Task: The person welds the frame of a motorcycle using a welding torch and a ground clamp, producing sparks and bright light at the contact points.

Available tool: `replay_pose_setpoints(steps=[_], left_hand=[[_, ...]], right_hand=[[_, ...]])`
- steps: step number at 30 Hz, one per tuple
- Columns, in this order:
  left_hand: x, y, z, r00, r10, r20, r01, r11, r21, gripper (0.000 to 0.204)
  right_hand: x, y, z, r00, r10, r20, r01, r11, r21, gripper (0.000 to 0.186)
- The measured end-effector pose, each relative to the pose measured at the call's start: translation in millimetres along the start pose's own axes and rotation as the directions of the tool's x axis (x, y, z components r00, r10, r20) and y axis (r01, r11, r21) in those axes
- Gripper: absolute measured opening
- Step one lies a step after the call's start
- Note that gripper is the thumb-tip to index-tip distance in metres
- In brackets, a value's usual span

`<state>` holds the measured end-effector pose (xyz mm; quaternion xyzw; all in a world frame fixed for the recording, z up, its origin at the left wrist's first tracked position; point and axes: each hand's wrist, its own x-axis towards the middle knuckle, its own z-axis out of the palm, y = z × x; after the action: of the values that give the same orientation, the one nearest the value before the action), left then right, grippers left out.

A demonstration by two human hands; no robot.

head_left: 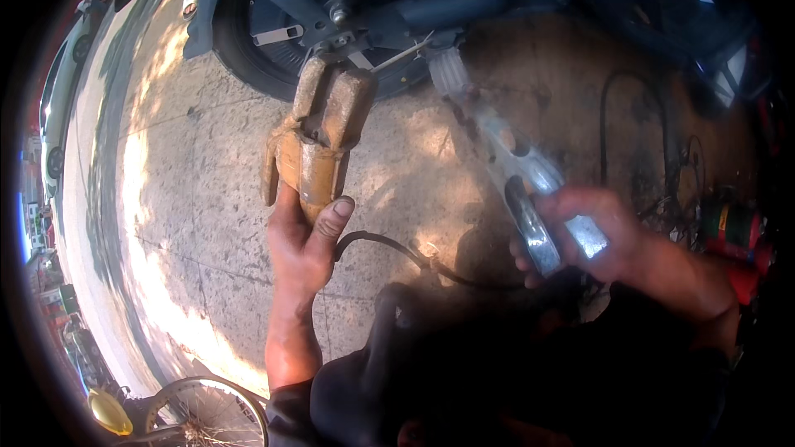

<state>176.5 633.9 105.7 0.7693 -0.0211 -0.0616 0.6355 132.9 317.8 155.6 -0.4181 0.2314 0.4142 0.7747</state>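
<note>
My left hand [308,242] is wrapped round a worn yellow-brown electrode holder [319,161]. Its two rust-stained, blocky jaws point up at the wheel's hub, and a thin rod [404,55] slants to the right beside them. Below the holder a dark cable [381,242] runs off toward my lap. In my right hand [598,228] is a silver metal clamp [501,142] with two handles, my fingers closed round them. Its ridged far end reaches the dark bar beside the wheel; blur hides whether it grips there. The motorcycle wheel [236,41] stands just beyond both tools.
Stained concrete floor [207,174] spreads beneath my hands. A spoked wheel [207,418] and a yellow object [109,411] are at the lower left. Black hoses or cables [609,116] and a red-and-green machine [733,228] lie to the right. A car [62,108] stands far left.
</note>
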Motion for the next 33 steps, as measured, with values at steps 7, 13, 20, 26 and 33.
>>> replay_pose_setpoints(steps=[7, 13, 20, 26, 33], left_hand=[[5.8, 1.7, 8.2, 0.998, -0.025, 0.053, 0.022, 0.998, 0.058, 0.057], [4.0, 4.5, 3.2, 1.0, -0.003, 0.014, 0.002, 1.0, 0.024, 0.053], [5.5, 6.7, 2.2, 1.0, 0.014, 0.012, -0.014, 0.999, 0.029, 0.053], [6.1, 7.7, 1.0, 1.0, 0.001, -0.018, 0.0, 0.999, 0.039, 0.053], [3.9, 13.8, 6.8, 0.998, 0.064, 0.008, -0.064, 0.998, 0.027, 0.05]], right_hand=[[-0.7, -1.9, 1.7, 0.999, 0.041, 0.006, -0.041, 0.998, 0.04, 0.037], [-1.9, -1.4, 3.3, 0.999, 0.027, 0.025, -0.028, 0.999, 0.033, 0.036], [3.0, 1.9, -0.8, 1.0, 0.023, 0.004, -0.023, 0.999, 0.036, 0.038], [5.5, 6.7, -5.3, 0.999, 0.023, 0.025, -0.025, 0.997, 0.067, 0.037], [5.7, 7.6, -3.9, 0.999, 0.006, 0.043, -0.008, 0.998, 0.065, 0.034]])
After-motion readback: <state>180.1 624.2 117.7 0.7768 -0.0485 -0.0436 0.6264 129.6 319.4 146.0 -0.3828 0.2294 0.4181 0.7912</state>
